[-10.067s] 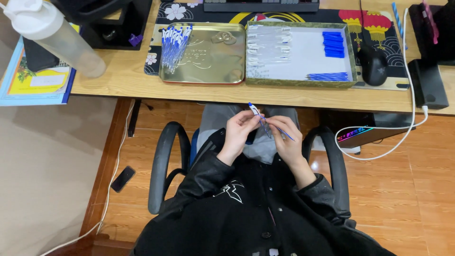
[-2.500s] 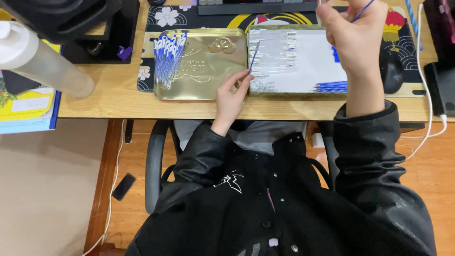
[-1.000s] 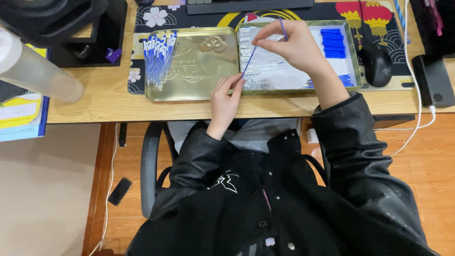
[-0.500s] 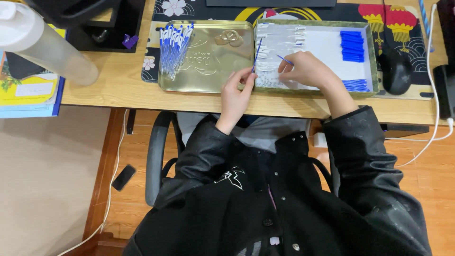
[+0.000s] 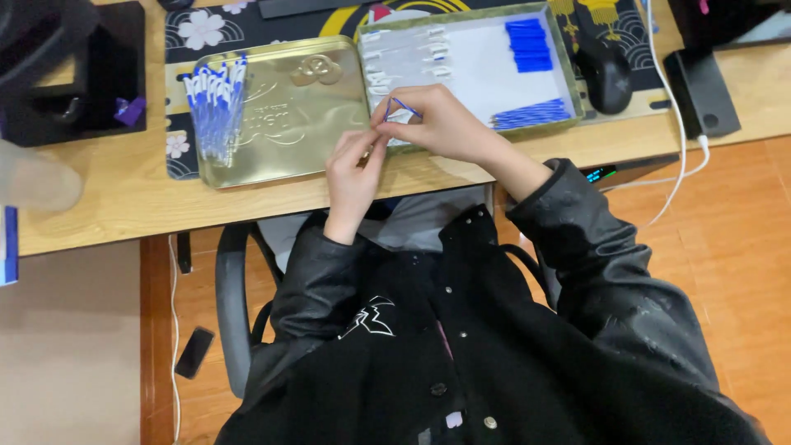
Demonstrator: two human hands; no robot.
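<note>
My left hand point(image 5: 353, 171) and my right hand point(image 5: 435, 125) meet at the desk's front edge, both pinching a thin blue pen part point(image 5: 400, 106) between their fingertips. Behind them lie two gold metal trays. The left tray point(image 5: 321, 140) holds a bundle of blue and white pens point(image 5: 214, 105) at its left side. The right tray point(image 5: 466, 70) carries a row of clear pen parts point(image 5: 405, 56), a stack of blue caps point(image 5: 527, 45) and a pile of blue refills point(image 5: 529, 114).
A black mouse point(image 5: 605, 77) sits right of the trays on a patterned desk mat point(image 5: 206, 33). A black device point(image 5: 699, 81) with a white cable point(image 5: 677, 169) lies far right. A clear bottle point(image 5: 37, 175) stands at the left. An office chair armrest point(image 5: 232, 305) is under me.
My right hand came down from above the right tray to the desk's front edge and joined my left hand on the pen part. The view shifted slightly.
</note>
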